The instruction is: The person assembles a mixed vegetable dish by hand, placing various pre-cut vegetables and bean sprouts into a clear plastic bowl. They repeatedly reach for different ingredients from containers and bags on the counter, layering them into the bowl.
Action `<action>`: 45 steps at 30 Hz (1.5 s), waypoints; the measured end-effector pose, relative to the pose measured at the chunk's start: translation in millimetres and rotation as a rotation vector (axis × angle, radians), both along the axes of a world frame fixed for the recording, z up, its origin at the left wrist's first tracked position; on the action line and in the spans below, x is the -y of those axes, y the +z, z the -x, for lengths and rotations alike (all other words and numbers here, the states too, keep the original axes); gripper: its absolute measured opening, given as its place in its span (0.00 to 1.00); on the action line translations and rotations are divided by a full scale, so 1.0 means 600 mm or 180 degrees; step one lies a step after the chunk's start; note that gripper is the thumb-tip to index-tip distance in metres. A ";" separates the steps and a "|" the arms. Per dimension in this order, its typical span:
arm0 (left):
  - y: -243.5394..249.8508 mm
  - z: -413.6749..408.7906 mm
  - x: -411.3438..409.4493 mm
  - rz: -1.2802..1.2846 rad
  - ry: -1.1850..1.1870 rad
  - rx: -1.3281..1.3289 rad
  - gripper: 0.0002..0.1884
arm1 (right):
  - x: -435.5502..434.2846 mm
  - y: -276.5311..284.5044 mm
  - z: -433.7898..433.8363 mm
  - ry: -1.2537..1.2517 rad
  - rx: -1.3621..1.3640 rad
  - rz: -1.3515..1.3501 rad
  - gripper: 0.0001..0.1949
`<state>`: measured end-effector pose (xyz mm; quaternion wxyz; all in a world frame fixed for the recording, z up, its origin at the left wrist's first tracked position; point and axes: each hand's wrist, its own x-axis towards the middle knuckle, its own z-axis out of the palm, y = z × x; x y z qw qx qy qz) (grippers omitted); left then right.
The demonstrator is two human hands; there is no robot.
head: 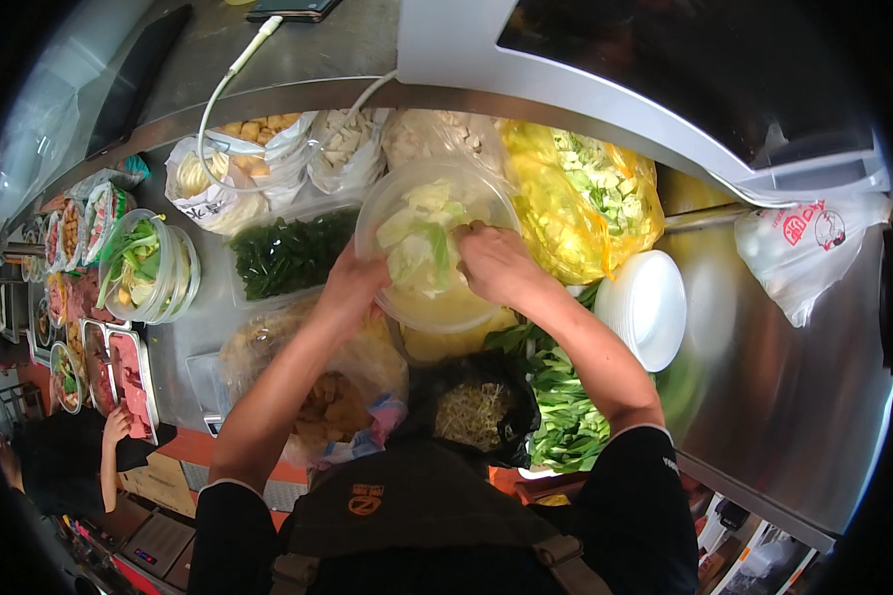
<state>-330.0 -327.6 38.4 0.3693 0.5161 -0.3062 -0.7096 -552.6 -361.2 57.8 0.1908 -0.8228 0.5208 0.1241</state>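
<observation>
A round, clear plastic bowl [435, 306] with pieces of pale cabbage [423, 249] in it is held up over the counter. My left hand [359, 279] grips its left rim. Inside the bowl's right side is my right hand [489, 260], fingers bent down at the cabbage; whether it pinches a leaf I cannot tell. Left of the bowl lies a clear tray of dark green seaweed or leaves [294, 253]. Behind and to the right, a yellow plastic bag [565, 216] holds chopped cabbage. A stack of empty white bowls [644, 312] leans by my right forearm.
Bagged fried tofu [260, 130] and noodles [197, 175] stand at the back. Nearer me are a black bag of bean sprouts [472, 416] and leafy greens [565, 416]. Filled bowls [138, 268] are stacked at left. A co-worker's hand [117, 425] touches a meat tray [132, 379]. A white cable hangs above.
</observation>
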 end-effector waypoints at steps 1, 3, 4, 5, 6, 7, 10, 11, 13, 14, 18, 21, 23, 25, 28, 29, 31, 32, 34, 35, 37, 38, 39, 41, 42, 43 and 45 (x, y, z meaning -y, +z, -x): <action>-0.007 -0.006 -0.002 0.0004 0.0055 0.0069 0.36 | -0.004 0.015 0.002 -0.0288 0.0418 -0.0022 0.22; -0.013 -0.017 0.005 0.0106 -0.0131 -0.0023 0.35 | -0.006 0.020 0.009 -0.0530 0.1081 0.0074 0.22; -0.015 -0.019 0.006 0.0156 -0.0240 -0.0078 0.35 | -0.007 0.015 0.014 -0.0482 0.1326 0.0197 0.23; -0.013 -0.018 0.002 0.0142 -0.0237 -0.0118 0.36 | -0.010 0.013 0.018 -0.0431 0.1572 0.0321 0.23; -0.006 -0.019 0.000 0.0145 -0.0223 -0.0151 0.36 | -0.009 0.015 0.018 -0.0328 0.1533 0.0370 0.23; 0.000 -0.019 -0.002 0.0147 -0.0209 -0.0184 0.37 | -0.011 0.019 0.018 -0.0224 0.1495 0.0419 0.24; 0.009 -0.019 -0.003 0.0111 -0.0248 -0.0164 0.38 | -0.014 0.020 0.012 -0.0142 0.1156 0.0389 0.26; 0.007 -0.021 -0.004 0.0121 -0.0271 -0.0168 0.38 | -0.016 0.018 0.010 -0.0154 0.1005 0.0350 0.27; -0.001 -0.024 -0.004 0.0154 -0.0329 -0.0180 0.39 | -0.021 0.000 0.006 -0.0122 0.0934 0.0553 0.28; -0.001 -0.023 -0.005 0.0159 -0.0314 -0.0153 0.39 | -0.023 -0.005 0.006 -0.0108 0.0897 0.0656 0.29; 0.005 -0.020 -0.013 0.0137 -0.0221 -0.0079 0.39 | -0.017 0.013 0.002 -0.0170 0.0656 0.0373 0.30; 0.009 -0.020 -0.016 0.0102 -0.0245 -0.0104 0.39 | -0.023 0.034 0.000 -0.0153 0.0447 0.0401 0.33; 0.009 -0.024 -0.012 0.0024 -0.0265 -0.0142 0.38 | -0.034 0.080 -0.023 -0.0245 0.0392 0.0322 0.34; 0.002 -0.029 -0.009 -0.0132 -0.0321 -0.0221 0.38 | -0.049 0.103 -0.036 -0.0123 0.0319 0.0320 0.34; 0.006 -0.029 -0.014 -0.0198 -0.0326 -0.0303 0.37 | -0.046 0.100 -0.028 0.0047 0.0398 0.0302 0.29; 0.006 -0.030 -0.014 -0.0199 -0.0317 -0.0300 0.37 | -0.043 0.094 -0.023 0.0104 0.0456 0.0292 0.27; 0.005 -0.035 -0.013 -0.0205 -0.0283 -0.0260 0.38 | -0.025 0.077 -0.018 0.0373 0.0208 0.0339 0.22; 0.006 -0.038 -0.018 -0.0223 -0.0198 -0.0195 0.38 | -0.014 0.072 -0.017 0.0514 0.0086 0.0362 0.19; 0.006 -0.043 -0.023 -0.0233 0.0006 -0.0085 0.39 | 0.011 0.086 -0.014 -0.0080 0.1496 0.0654 0.13; 0.004 -0.049 -0.021 -0.0225 0.0046 0.0024 0.40 | 0.027 0.091 -0.012 -0.0366 0.2211 0.0777 0.12; -0.003 -0.063 -0.022 -0.0229 0.0112 0.0254 0.40 | 0.097 0.089 -0.004 -0.0937 0.1943 0.1279 0.11; -0.008 -0.069 -0.023 -0.0190 0.0075 0.0215 0.40 | 0.148 0.065 0.006 -0.0858 0.1667 0.1410 0.10; -0.014 -0.073 -0.025 -0.0154 0.0010 0.0169 0.39 | 0.203 0.018 0.024 -0.0802 0.1375 0.1542 0.10; -0.021 -0.067 -0.023 -0.0167 -0.0117 0.0186 0.39 | 0.315 -0.111 0.077 -0.0496 0.0980 0.1230 0.09; -0.023 -0.069 -0.024 -0.0237 -0.0120 0.0286 0.40 | 0.347 -0.151 0.083 -0.0407 0.0858 0.1079 0.09; -0.023 -0.075 -0.028 -0.0316 -0.0091 0.0392 0.40 | 0.359 -0.179 0.071 -0.0332 0.0787 0.1012 0.09; -0.018 -0.080 -0.037 -0.0348 0.0164 0.0323 0.40 | 0.362 -0.207 0.036 -0.0315 0.0612 0.1289 0.08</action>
